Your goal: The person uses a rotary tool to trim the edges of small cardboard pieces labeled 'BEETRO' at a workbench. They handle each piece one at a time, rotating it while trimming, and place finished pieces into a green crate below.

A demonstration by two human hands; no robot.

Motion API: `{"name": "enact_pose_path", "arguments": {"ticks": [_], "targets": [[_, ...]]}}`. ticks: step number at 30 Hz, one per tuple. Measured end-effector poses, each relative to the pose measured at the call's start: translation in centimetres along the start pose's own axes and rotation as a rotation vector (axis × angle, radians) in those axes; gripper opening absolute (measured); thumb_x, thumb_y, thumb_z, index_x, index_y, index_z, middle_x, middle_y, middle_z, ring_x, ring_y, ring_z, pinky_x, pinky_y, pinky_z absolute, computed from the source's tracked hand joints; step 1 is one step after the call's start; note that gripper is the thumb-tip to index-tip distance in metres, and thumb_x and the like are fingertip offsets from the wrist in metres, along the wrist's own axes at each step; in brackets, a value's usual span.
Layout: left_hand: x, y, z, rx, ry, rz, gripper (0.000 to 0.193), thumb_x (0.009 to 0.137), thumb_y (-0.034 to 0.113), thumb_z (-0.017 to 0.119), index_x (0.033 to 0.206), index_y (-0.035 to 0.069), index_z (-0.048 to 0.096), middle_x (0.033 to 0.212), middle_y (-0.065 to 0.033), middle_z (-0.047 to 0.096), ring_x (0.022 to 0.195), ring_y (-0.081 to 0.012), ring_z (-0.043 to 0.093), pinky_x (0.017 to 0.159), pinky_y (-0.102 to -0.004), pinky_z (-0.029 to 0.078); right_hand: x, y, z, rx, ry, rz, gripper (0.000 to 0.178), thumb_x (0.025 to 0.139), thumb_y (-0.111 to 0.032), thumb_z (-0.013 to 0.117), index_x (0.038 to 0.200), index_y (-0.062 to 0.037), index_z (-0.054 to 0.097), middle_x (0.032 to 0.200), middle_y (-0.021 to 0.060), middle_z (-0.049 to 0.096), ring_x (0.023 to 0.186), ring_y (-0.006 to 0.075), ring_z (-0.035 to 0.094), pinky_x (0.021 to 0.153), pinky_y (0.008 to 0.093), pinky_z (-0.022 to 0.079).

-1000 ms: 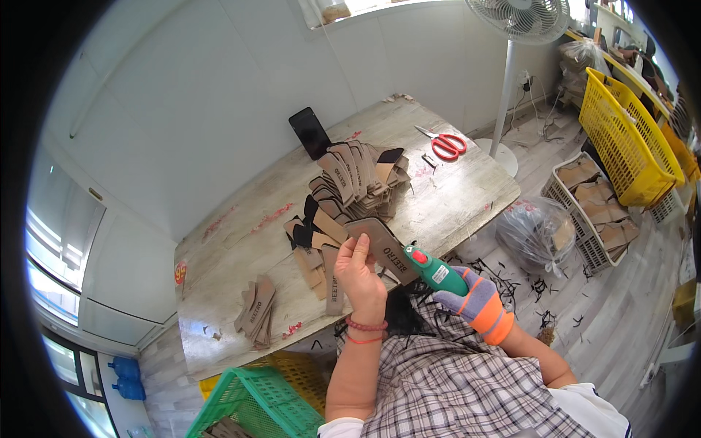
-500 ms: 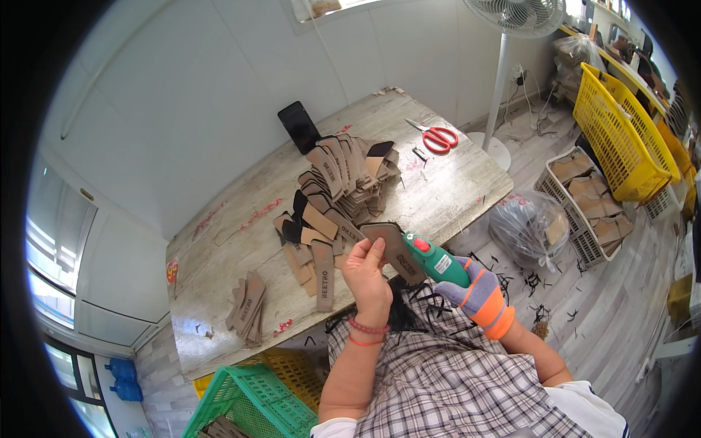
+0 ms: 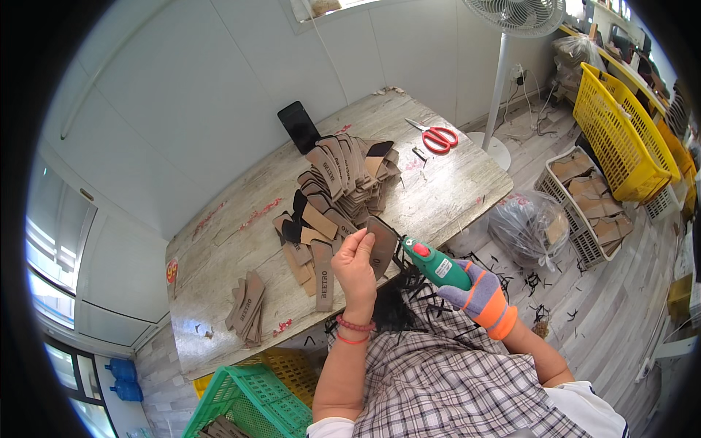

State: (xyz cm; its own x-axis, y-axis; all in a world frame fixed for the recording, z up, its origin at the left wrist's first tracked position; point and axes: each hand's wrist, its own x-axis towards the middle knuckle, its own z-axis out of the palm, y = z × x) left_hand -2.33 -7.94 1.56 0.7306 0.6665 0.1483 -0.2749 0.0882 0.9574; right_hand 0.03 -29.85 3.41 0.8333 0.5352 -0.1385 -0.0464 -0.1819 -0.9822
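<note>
We have drawn the work in closer over the last second: our left hand [image 3: 355, 264] now pinches the brown insole piece [image 3: 381, 245] upright by its lower edge, a little nearer the chest than before, and our right hand [image 3: 478, 293], in a grey and orange glove, is closed around the green hand tool [image 3: 436, 264] with its red button, whose tip has come up against the right edge of the piece. That closing of the gap suggests, in our judgement, that trimming along the edge is under way rather than only being lined up. Dark strips hang below the tool, just over the lap. The piece is held in the air above the near edge of the worn wooden bench [image 3: 453, 193], which carries a fanned heap of tan insoles [image 3: 343, 186], a smaller stack [image 3: 247, 308] to the left, a dark phone [image 3: 299, 125] propped against the wall, and red-handled scissors [image 3: 437, 136]. Around us are a green crate [image 3: 252, 405], a yellow basket [image 3: 621, 131], a grey crate of cut pieces [image 3: 584, 193], a clear bag [image 3: 529, 226], a standing fan [image 3: 515, 14] and a scrap-littered floor [image 3: 613, 292].
</note>
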Motion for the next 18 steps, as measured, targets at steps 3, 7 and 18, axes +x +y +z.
{"name": "enact_pose_path", "arguments": {"ticks": [3, 7, 18], "targets": [[0.3, -0.4, -0.4, 0.061, -0.032, 0.060, 0.016, 0.090, 0.004, 0.060, 0.103, -0.004, 0.066, 0.089, -0.0023, 0.067, 0.078, -0.0058, 0.059, 0.073, -0.0194, 0.047, 0.0, 0.0, 0.1, 0.031, -0.008, -0.008, 0.057, 0.077, -0.025, 0.079, 0.121, 0.0011, 0.054, 0.093, 0.0040, 0.065, 0.077, 0.0065, 0.058, 0.068, 0.0224, 0.050], [0.0, 0.1, -0.3, 0.211, -0.069, 0.112, 0.014, 0.089, 0.003, 0.061, 0.099, -0.006, 0.066, 0.082, 0.0010, 0.061, 0.074, -0.0052, 0.053, 0.069, -0.0190, 0.042, 0.1, 0.0, 0.1, 0.056, -0.005, -0.002, 0.056, 0.078, -0.025, 0.078, 0.122, 0.0001, 0.053, 0.087, 0.0006, 0.063, 0.069, 0.0052, 0.055, 0.060, 0.0216, 0.047], [-0.5, 1.0, 0.1, 0.337, -0.240, 0.190, 0.013, 0.087, 0.000, 0.061, 0.096, -0.007, 0.065, 0.075, -0.0015, 0.052, 0.071, -0.0092, 0.049, 0.065, -0.0216, 0.039, 0.2, -0.7, -0.3, 0.060, 0.004, -0.011, 0.056, 0.079, -0.025, 0.077, 0.121, 0.0008, 0.053, 0.089, 0.0015, 0.064, 0.070, 0.0051, 0.056, 0.060, 0.0214, 0.047]]}}
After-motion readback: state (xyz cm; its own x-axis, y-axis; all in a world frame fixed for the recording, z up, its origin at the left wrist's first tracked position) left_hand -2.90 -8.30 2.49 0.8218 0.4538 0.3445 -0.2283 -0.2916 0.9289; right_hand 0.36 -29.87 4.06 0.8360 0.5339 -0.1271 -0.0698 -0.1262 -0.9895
